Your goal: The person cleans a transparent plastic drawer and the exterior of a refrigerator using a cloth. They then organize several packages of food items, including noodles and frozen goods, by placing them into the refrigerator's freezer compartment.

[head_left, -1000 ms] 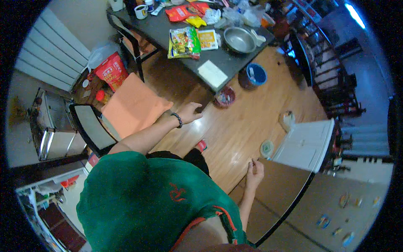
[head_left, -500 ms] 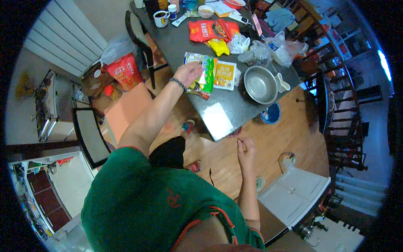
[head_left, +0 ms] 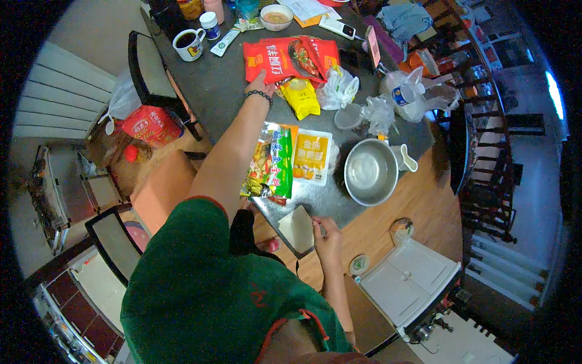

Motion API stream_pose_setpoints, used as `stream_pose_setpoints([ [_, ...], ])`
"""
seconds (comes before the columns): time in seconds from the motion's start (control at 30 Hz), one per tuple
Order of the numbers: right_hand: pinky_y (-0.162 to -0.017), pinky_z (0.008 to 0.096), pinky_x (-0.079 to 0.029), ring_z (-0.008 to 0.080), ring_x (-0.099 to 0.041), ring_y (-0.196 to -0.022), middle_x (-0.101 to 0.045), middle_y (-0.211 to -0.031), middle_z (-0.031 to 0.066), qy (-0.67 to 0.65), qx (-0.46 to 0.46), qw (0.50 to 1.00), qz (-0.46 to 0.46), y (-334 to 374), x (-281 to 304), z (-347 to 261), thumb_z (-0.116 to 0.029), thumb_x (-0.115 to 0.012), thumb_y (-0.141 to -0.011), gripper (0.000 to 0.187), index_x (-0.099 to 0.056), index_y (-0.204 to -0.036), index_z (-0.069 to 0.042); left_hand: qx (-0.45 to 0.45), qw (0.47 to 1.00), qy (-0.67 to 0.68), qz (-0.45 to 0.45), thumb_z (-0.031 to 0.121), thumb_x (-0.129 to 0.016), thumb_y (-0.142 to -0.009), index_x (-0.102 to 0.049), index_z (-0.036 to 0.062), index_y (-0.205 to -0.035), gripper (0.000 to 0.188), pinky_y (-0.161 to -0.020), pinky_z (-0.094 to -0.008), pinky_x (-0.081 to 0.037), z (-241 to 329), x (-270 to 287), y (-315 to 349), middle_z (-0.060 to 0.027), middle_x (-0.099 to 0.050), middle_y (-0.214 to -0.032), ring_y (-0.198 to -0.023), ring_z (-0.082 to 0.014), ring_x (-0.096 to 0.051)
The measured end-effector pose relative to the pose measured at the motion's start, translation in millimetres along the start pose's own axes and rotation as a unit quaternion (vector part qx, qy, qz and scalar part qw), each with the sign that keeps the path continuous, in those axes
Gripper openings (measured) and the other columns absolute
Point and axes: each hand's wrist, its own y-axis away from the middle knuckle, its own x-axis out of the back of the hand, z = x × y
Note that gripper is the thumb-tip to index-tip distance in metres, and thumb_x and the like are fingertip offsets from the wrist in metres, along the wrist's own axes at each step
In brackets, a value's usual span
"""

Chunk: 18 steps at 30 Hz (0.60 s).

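Note:
At the far part of the dark table, my left hand (head_left: 260, 86) reaches to the lower left edge of a large red food packet (head_left: 276, 59). Its fingers are closed at that edge, partly hidden by the packet. A yellow packet (head_left: 301, 99) lies just right of that hand. Nearer to me are a green food packet (head_left: 267, 162) and a white tray with a yellow label (head_left: 312, 159). My right hand (head_left: 327, 235) is pinched beside a pale flat sheet (head_left: 297, 229) on the near table corner; what its fingertips hold, if anything, is too small to make out.
A steel bowl (head_left: 370, 173) stands near the right table edge, beside a white spoon-like utensil (head_left: 405, 159). Clear plastic bags (head_left: 381, 115) lie behind it. A mug of dark liquid (head_left: 189, 45) and a small bowl (head_left: 276, 17) are farther back. A chair (head_left: 151, 73) stands left.
My left hand has moved away from the green packet, forward to the red packet. My right hand has come closer to the pale sheet. The view has shifted nearer over the table.

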Motion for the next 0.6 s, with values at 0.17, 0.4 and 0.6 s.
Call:
stream_pose_setpoints([
  [0.17,-0.069,0.0365,-0.048,0.0329,-0.060,-0.078,-0.061,-0.086,0.0160,-0.011,-0.005,0.999,-0.033,-19,-15,-12,-0.005,-0.058,-0.080,0.013,-0.062,-0.092,-0.001,0.082,0.988,0.038,-0.125,0.007,-0.065,-0.078,-0.050,0.0084,-0.109,0.035,-0.065,-0.0345,-0.054,7,-22,1,-0.0137,-0.060,-0.100,-0.083,-0.0265,-0.061],
  [0.4,-0.071,0.0357,-0.049,0.0336,-0.060,-0.081,-0.062,-0.088,0.0153,-0.011,-0.014,0.998,-0.067,-38,-20,-17,-0.006,-0.057,-0.082,0.011,-0.063,-0.091,-0.003,-0.345,0.743,-0.574,0.021,0.013,-0.071,-0.071,-0.066,0.0071,-0.093,0.023,-0.066,-0.0328,-0.051,21,-20,-18,-0.0114,-0.067,-0.084,-0.070,-0.0234,-0.064],
  [0.6,-0.071,0.0375,-0.049,0.0334,-0.060,-0.081,-0.062,-0.089,0.0151,-0.007,0.008,0.998,-0.062,-46,-17,-11,-0.006,-0.058,-0.081,0.012,-0.062,-0.091,-0.004,-0.323,0.871,-0.368,-0.032,0.011,-0.067,-0.075,-0.064,0.0001,-0.096,0.025,-0.068,-0.0318,-0.050,32,-22,18,-0.0100,-0.067,-0.090,-0.076,-0.0196,-0.064],
])
